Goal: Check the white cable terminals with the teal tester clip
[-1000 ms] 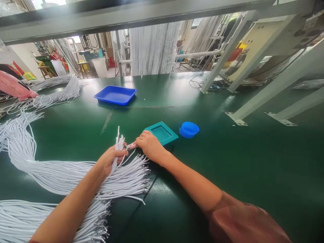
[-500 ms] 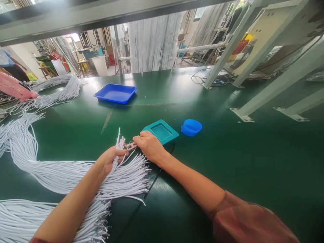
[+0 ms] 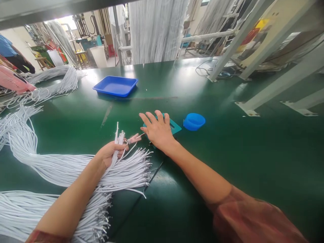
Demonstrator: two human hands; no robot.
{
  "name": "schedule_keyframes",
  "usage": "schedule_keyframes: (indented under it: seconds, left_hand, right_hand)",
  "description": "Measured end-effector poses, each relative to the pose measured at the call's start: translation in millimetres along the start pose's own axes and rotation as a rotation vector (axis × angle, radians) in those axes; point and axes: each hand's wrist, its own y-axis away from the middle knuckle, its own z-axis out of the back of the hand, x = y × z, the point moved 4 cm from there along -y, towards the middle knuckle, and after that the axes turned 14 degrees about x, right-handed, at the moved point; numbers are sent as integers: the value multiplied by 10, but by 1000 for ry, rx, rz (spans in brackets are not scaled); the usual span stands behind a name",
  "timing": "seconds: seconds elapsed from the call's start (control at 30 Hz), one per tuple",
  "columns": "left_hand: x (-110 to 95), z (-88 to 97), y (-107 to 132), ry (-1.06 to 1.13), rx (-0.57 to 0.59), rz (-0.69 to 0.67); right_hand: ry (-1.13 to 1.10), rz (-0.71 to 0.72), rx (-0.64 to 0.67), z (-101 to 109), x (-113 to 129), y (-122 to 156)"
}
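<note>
My left hand (image 3: 111, 152) is closed round a small bunch of thin white cords (image 3: 118, 136) whose ends stick up above the fist. A large fan of the same white cords (image 3: 121, 173) lies on the green table under that hand. My right hand (image 3: 157, 130) is open, fingers spread, hovering over a teal tray (image 3: 175, 127). Between the two hands sits a small pinkish tool (image 3: 134, 138) with a metal tip, by my left fingers; my right hand is off it.
A round blue cup (image 3: 194, 121) sits right of the teal tray. A blue tray (image 3: 115, 85) lies farther back. More white cord bundles (image 3: 30, 152) sprawl at left. Metal frame legs (image 3: 265, 98) stand at right. A person in blue (image 3: 7, 50) is far left.
My right hand let go of the pinkish tool, opened its fingers and moved right over the teal tray. My left hand kept its grip on the cords. The camera tilted slightly.
</note>
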Motion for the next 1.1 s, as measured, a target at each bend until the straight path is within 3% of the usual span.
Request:
schedule_keyframes:
  seconds: [0.33, 0.53, 0.7, 0.9, 1.0, 1.1]
  left_hand:
    - [-67, -60, 227, -12, 3, -131]
    - [-73, -114, 278, -89, 63, -116]
    - [-108, -76, 362, -280, 22, -48]
    - [-144, -119, 441, -446, 39, -31]
    - [-133, -126, 433, -450, 21, -25]
    - [-164, -84, 426, -355, -92, -112]
  right_hand:
    - [-72, 22, -2, 16, -14, -8]
    - [-135, 43, -34, 61, 1, -17]
    - [-462, 171, -21, 263, 154, 38]
    - [-858, 279, 183, 241, 513, 202]
    - [-1020, 213, 195, 117, 561, 219]
    - [-1149, 97, 172, 21, 512, 197]
